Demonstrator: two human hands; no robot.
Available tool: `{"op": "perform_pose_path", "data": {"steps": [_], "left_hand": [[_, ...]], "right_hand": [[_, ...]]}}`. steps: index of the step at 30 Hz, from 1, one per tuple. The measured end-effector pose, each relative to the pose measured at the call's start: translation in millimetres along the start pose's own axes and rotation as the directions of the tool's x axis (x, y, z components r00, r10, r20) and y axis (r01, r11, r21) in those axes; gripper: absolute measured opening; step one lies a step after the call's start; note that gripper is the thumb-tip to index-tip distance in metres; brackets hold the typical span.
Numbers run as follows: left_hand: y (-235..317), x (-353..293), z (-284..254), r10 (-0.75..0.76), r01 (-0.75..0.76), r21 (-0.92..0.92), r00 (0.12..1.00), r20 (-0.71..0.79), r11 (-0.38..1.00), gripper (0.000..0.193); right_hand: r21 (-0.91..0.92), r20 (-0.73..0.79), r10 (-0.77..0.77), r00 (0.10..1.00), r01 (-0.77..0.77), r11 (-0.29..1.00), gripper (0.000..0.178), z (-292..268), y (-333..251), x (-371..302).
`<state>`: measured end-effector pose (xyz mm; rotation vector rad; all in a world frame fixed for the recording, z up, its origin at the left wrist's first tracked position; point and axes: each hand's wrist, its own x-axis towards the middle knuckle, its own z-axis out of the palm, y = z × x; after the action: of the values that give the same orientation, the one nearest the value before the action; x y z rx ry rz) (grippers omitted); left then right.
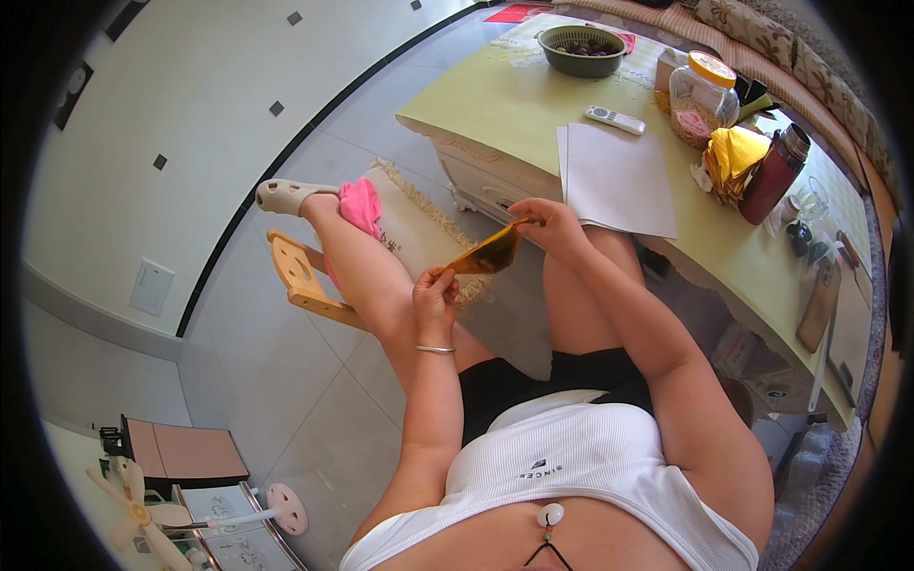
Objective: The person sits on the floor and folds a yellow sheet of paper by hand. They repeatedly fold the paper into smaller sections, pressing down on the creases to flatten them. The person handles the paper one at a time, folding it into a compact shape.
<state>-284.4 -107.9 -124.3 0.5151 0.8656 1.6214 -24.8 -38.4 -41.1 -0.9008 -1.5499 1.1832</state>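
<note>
A shiny gold foil sheet, partly folded to a slanting shape, is stretched between my two hands above my lap. Pinching its lower left end is my left hand, with a silver bangle at the wrist. My right hand grips the upper right corner between thumb and fingers, close to the table's edge. Beside my right hand, white paper sheets lie on the table and overhang its front edge. Farther right, a bundle of gold foil sheets rests against a dark red thermos.
A green basket of dark round fruit stands at the table's far end. Near it are a white remote and a clear jar. A phone lies at the right. On the floor are a wooden stool and a fringed mat.
</note>
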Motion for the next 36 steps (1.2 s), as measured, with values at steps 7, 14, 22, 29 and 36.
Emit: {"op": "perform_pose_path", "data": {"steps": [7,14,22,29,36], "left_hand": [[1,0,-2,-0.001,0.001,0.012,1.000,0.004,1.000,0.013],[3,-2,0,-0.026,0.025,0.024,0.999,0.023,0.999,0.012],[1,-2,4,-0.013,0.011,0.053,0.999,0.035,0.999,0.007],[2,-2,2,-0.004,-0.001,0.104,0.999,0.052,0.995,0.008],[1,-1,1,0.010,-0.013,0.104,1.000,0.029,0.994,0.009]], "right_hand": [[0.008,0.005,0.036,0.999,-0.036,0.999,0.024,0,-3,-1],[0.036,0.056,0.170,0.984,-0.172,0.984,0.021,-3,-8,-3],[-0.050,0.042,0.145,0.989,-0.143,0.988,0.017,1,-9,-4],[-0.058,0.047,0.144,0.988,-0.141,0.988,0.010,1,-16,-7],[0.010,0.038,0.193,0.980,-0.194,0.981,0.014,2,-17,-6]]}}
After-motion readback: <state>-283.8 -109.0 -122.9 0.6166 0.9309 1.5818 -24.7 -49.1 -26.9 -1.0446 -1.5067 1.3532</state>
